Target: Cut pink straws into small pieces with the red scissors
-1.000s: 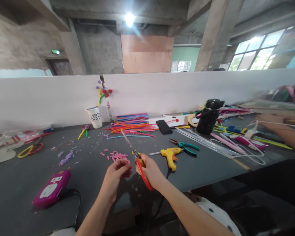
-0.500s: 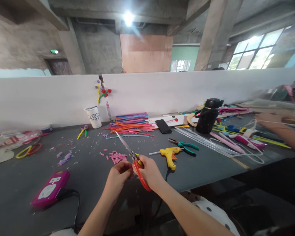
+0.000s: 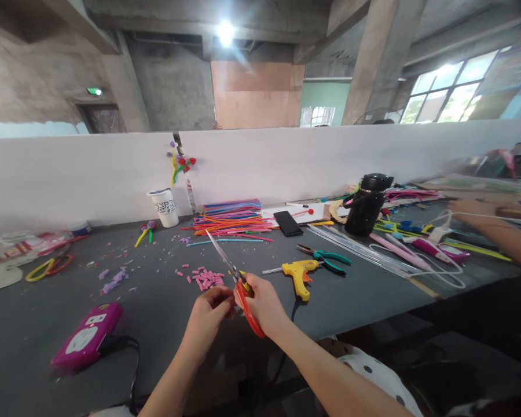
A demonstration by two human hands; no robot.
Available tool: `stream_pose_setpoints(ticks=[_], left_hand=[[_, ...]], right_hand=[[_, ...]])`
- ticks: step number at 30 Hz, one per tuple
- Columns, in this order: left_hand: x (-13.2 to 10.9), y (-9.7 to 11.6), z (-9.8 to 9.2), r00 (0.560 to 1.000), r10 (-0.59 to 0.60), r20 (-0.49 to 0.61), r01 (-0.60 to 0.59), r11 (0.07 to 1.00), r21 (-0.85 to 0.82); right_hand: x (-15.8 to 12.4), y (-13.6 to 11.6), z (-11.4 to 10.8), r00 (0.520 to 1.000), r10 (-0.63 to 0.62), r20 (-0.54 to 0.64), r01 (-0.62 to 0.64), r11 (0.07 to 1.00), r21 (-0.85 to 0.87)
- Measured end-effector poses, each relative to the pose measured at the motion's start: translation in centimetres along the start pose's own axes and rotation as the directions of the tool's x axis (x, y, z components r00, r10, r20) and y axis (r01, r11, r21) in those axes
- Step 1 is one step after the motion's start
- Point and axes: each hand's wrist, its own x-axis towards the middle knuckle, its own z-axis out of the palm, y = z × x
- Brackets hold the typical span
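1. The scissors (image 3: 249, 317) sit in the right hand (image 3: 260, 304), which is closed round the red handles; the blades point forward and leftward, past the left fingertips. Whether the blades are parted is hard to tell.
2. The left hand (image 3: 212, 308) is close beside the right, its fingertips gathered. Anything pinched there is too small or hidden to tell.
3. The step in hand appears to be fine fingertip work, scissors at the ready. Any cut calls, I judge, for swinging the blades inward and keeping the left fingertips off their line.
4. Just ahead of the left hand lie loose pink pieces (image 3: 206, 279), under the blades' left side; a low sweep could scatter them.
5. The tabletop (image 3: 162, 292) offers its widest open room left of the left hand, as far as the magenta device (image 3: 89, 336). Its near edge runs close by the hands.
6. Right of the right hand, the yellow glue gun (image 3: 298, 273) limits sideways room, with pliers (image 3: 330, 259) just beyond.
7. Farther ahead, bundled coloured stems (image 3: 234, 221) bound the forward space.
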Motion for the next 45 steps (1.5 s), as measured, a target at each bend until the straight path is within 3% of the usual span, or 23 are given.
stream_pose_setpoints(ticks=[21,35,45], left_hand=[[-0.08,0.12,0.23,0.999,0.01,-0.053,-0.008,0.999,0.041],[-0.14,0.27,0.21,1.0,0.023,-0.02,-0.024,0.998,-0.055],[-0.13,0.12,-0.01,1.0,0.024,-0.016,-0.024,0.999,-0.036]], right_hand=[[0.1,0.11,-0.19,1.0,0.006,-0.03,-0.008,0.998,-0.062],[0.04,0.5,-0.24,0.999,-0.051,-0.012,0.05,0.994,-0.098],[-0.1,0.01,-0.37,0.999,-0.039,-0.013,0.037,0.992,-0.121]])
